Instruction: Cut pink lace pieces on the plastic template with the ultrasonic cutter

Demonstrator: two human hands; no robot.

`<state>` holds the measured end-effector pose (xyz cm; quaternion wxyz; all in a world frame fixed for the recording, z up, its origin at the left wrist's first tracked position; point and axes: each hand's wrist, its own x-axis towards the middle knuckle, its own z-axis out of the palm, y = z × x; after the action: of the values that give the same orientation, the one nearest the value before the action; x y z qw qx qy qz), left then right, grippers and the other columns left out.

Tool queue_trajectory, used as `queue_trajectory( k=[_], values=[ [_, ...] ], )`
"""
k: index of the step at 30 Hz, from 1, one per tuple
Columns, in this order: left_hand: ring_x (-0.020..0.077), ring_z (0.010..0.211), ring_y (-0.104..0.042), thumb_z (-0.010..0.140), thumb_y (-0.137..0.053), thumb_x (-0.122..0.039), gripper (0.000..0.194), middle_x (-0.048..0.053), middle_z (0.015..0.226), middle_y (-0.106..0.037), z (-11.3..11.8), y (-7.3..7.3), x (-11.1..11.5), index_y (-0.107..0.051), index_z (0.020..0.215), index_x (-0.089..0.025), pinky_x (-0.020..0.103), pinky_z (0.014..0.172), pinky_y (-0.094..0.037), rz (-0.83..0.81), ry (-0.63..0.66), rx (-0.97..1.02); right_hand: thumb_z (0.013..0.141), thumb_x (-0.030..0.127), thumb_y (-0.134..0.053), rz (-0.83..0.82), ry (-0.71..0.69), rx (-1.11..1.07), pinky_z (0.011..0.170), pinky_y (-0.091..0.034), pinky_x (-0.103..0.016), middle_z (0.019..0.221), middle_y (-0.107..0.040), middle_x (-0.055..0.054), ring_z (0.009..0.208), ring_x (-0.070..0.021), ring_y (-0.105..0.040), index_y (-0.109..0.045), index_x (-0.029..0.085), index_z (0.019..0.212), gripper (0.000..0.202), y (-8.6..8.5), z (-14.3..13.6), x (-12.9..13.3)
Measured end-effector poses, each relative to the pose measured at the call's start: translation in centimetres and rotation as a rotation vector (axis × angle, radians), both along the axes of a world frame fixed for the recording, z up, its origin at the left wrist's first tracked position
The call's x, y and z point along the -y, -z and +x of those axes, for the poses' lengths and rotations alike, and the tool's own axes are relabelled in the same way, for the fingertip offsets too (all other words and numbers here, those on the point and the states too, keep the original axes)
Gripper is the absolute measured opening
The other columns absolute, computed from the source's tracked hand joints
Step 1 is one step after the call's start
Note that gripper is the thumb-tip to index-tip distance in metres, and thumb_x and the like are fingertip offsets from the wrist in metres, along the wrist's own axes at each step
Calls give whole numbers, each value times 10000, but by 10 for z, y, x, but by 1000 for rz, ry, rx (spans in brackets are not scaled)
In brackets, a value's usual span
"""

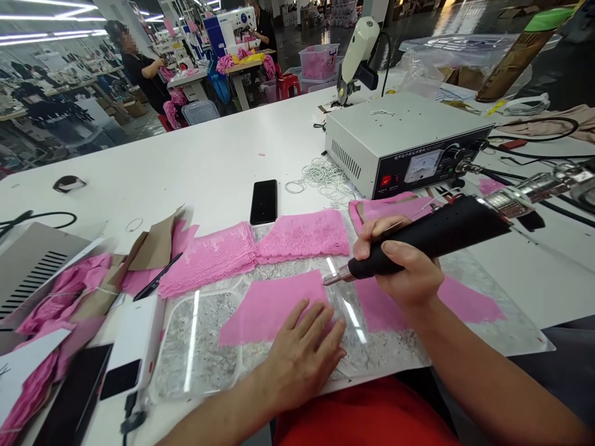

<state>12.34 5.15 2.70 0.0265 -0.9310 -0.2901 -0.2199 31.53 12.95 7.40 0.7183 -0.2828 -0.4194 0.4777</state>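
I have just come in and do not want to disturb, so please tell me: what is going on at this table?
A person's right hand holds a black handheld tool, its metal tip at the right edge of a flat pink piece; whether they touch is hard to tell. The left hand rests on that piece. Beyond it, a stack of pink lace lies near a black phone, and a grey control box stands further back on the right.

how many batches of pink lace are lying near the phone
2, side by side: the left lace batch, and the right lace batch nearer the handheld tool. Others may be hidden.
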Motion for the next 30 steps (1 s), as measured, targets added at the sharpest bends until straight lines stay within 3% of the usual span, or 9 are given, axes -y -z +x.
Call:
queue_trajectory(
  k=[8, 22, 30],
  values=[
    [240, 1163, -595, 961, -500, -274, 299, 130, 1171, -667, 1, 2, -1, -593, 1199, -118, 470, 1112, -395, -26, 11, 21, 703, 326, -677, 40, -47, 76, 468, -473, -327, 746, -586, -20, 517, -142, -550, -616, 221, 764, 136, 4, 1, -1],
    [240, 1184, -577, 973, -485, -284, 284, 81, 1184, -672, 2, 3, 0, -603, 1191, -146, 471, 1157, -322, -38, 4, 22, 700, 292, -679, 34, -86, 69, 475, -467, -318, 746, -598, -8, 530, -139, -562, -630, 219, 774, 116, 6, -5, 0],
    [243, 1162, -595, 968, -499, -275, 292, 97, 1190, -665, 2, 1, -2, -594, 1206, -135, 474, 1120, -372, -19, 21, -6, 762, 275, -661, 30, -137, 108, 492, -506, -313, 757, -582, 4, 587, -139, -564, -593, 214, 811, 104, 7, -3, 4]
  ],
)
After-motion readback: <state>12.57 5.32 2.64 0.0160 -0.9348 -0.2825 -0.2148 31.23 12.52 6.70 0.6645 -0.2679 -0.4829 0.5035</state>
